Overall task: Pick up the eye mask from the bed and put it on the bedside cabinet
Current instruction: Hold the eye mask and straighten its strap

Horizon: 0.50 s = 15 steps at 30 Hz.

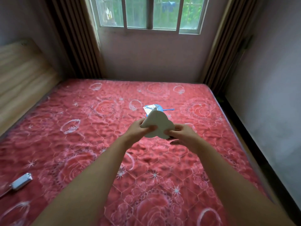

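Observation:
A white, cloud-shaped eye mask (158,123) is held up above the red quilted bed (84,128), near its middle. My left hand (138,129) pinches its left edge with thumb on top. My right hand (182,136) grips its lower right edge. Both forearms reach forward over the bed. A bedside cabinet is not in view.
A blue and white packet with a blue strap (154,109) lies on the bed just beyond the mask. A white controller with a cable (21,181) sits at the bed's left edge. A wooden headboard (21,75) stands at left, a window and curtains ahead, a wall at right.

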Motion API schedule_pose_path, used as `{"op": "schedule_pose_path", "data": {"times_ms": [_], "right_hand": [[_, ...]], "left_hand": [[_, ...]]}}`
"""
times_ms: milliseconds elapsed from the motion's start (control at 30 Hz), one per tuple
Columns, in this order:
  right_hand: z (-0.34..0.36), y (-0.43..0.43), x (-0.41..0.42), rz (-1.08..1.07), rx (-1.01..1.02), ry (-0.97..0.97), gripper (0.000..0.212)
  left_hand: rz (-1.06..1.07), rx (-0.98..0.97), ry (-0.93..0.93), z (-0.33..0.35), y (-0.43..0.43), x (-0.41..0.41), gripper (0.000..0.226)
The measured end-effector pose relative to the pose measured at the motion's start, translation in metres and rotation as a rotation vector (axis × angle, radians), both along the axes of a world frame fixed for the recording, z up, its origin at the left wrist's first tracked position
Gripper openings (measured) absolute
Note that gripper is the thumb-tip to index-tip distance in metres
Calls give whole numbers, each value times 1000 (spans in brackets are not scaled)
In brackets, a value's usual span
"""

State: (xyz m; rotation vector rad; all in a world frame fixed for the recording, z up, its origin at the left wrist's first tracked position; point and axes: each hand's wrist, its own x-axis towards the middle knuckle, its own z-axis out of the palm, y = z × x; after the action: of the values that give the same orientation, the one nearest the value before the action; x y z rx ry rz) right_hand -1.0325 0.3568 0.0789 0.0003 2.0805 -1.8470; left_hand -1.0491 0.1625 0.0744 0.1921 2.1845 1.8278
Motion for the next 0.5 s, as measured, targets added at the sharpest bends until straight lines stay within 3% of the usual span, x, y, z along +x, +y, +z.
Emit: {"op": "schedule_pose_path", "data": {"times_ms": [200,500], "right_hand": [[-1,0,-7,47,178,-30,14],[-2,-7,-12,-54,192,57,7]], "left_hand": [[78,-26,-6,-1,-11,-6,19],[139,18,24,4,-13,-9,10]]}}
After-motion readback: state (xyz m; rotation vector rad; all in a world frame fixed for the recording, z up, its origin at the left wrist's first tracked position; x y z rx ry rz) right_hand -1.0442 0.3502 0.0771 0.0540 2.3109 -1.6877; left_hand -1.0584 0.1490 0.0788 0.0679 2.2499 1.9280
